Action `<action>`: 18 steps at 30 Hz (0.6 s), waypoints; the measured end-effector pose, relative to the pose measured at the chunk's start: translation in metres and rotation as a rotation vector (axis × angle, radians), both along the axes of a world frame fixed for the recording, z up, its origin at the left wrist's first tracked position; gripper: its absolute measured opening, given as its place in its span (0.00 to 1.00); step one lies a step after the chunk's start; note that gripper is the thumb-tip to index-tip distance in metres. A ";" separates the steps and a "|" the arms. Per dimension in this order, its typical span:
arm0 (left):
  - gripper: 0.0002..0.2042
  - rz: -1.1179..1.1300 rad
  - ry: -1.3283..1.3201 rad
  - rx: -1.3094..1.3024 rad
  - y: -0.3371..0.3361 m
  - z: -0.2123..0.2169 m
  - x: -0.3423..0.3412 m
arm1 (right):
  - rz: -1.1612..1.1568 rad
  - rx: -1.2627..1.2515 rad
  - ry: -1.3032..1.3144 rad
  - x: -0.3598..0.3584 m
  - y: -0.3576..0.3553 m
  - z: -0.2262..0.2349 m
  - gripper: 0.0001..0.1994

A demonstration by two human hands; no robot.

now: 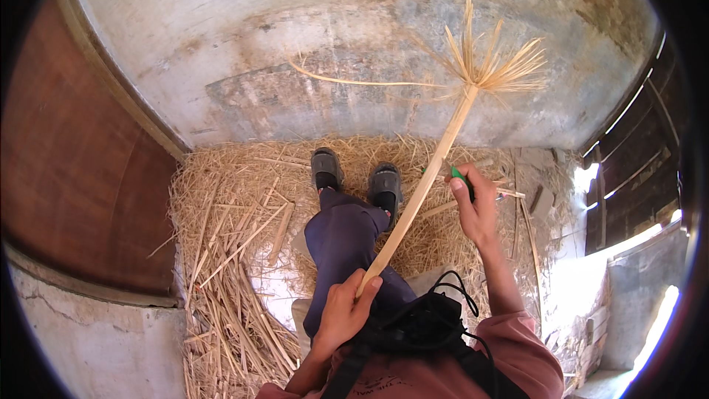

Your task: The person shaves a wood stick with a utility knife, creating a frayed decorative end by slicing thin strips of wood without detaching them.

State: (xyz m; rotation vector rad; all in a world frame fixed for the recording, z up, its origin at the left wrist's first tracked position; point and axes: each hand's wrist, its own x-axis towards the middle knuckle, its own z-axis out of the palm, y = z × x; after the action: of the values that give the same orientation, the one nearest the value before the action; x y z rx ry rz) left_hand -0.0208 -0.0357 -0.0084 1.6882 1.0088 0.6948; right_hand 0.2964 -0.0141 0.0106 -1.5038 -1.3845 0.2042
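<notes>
Head view. Item: one long pale stick [422, 198], running aslant from the lower centre of the frame to the upper right, its top end split into a splayed fan of thin shavings [513, 66]. One long strand [362, 82] extends from near the fan toward the upper centre, curving up at its tip.

Left hand [346, 312], lower centre: closed, fingers wrapped about the stick's lower end, thumb laid along it.

Right hand [480, 207], right of centre: closed on a green tool [463, 180] — mostly covered by the fingers — held just beside the stick's middle length; whether its edge touches the stick cannot be told.

Below the stick, centre: legs in dark trousers [343, 233], one crossed before the other, and a pair of dark sandals [326, 168]. Lower centre: a black bag [417, 329] with looped cords, against a reddish shirt [517, 347].

Ground: loose straw [210, 166] across the middle; a heap of narrow strips [229, 325] at lower left.

Surrounds: a stained pale wall [244, 0] along the top, a brown panel [88, 162] at left, dark boards [639, 155] with bright gaps at right.
</notes>
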 end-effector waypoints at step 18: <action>0.12 0.068 -0.105 0.161 0.032 0.023 0.040 | 0.282 -0.109 0.586 -0.061 0.006 0.005 0.15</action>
State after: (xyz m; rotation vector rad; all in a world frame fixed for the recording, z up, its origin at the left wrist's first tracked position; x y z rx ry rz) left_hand 0.0193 -0.0041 0.0147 1.7415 0.9609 0.9212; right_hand 0.2358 -0.0083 0.0161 -1.1916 -1.1059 0.8389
